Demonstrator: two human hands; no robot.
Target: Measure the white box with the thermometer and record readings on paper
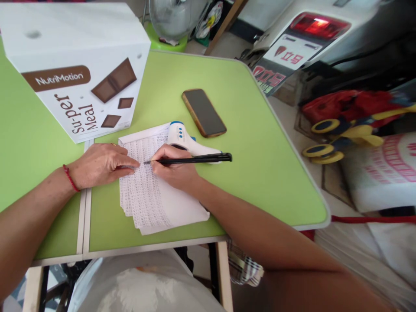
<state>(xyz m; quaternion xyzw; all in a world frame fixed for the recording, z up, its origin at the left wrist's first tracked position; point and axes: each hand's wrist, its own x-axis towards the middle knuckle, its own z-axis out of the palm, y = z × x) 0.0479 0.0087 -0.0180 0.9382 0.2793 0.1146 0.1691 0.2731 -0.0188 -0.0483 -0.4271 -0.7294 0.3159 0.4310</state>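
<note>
Sheets of white paper (146, 203), covered in rows of small handwriting, lie in a stack on the green table (260, 173). My right hand (175, 169) grips a black pen (201, 159), its tip touching the top sheet near the middle. My left hand (104, 164) rests on the left edge of the paper with fingers stretched out, the fingertips close to the pen tip. A white and blue infrared thermometer (185, 138) lies at the paper's upper right, partly behind my right hand.
A large white NutriMotion box (78, 73) stands on the table at upper left. Beyond the thermometer lies a phone (204, 112) in a brown case. Past the right edge are a sack (383, 169) and yellow-blue wheels (325, 141); a fan (170, 19) stands behind.
</note>
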